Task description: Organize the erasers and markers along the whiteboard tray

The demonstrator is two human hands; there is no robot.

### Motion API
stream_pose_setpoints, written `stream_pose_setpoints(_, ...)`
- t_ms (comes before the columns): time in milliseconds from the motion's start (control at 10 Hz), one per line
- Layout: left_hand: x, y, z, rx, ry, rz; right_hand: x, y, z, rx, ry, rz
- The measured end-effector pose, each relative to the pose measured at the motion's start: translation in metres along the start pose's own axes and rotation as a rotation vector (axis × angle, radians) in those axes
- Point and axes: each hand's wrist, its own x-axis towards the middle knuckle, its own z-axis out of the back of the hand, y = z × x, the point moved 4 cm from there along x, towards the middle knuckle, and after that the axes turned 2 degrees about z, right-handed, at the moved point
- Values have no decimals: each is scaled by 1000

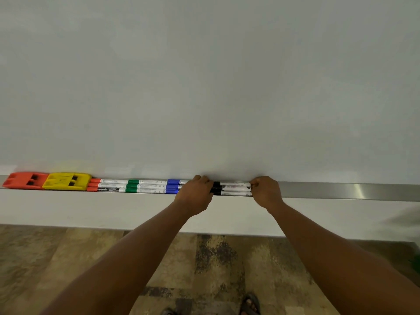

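The whiteboard (204, 76) is bordered below by a metal tray (341, 190). At the tray's left end an orange eraser (23, 180) is set touching a yellow eraser (66, 181); red markers (106, 185), green markers (145, 185) and blue markers (173, 186) follow rightward. The black markers (231, 189) are gripped by curled fingers of the left hand (196, 193) and pinched at their ends by the right hand (266, 190)

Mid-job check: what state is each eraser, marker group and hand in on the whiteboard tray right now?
Orange plastic eraser: lying at the tray's far left.
Yellow plastic eraser: lying against the orange one.
Red-capped markers: capped, lying in rows.
Green-capped markers: capped, in line.
Blue-capped markers: capped, partly hidden.
Black-capped markers: lying between both hands.
Left hand: gripping their cap ends.
Right hand: curled at their tail ends.
Metal tray: bare rightward.
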Motion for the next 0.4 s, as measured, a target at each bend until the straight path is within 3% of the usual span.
stream_pose_setpoints(100, -9, 2, 2, -6, -27, 14, -3, -3, 3, -21, -64, 70)
stream_pose_setpoints(400, -33, 5, 11, -22, -84, 115, -31, 24, 6, -311, -210, 631)
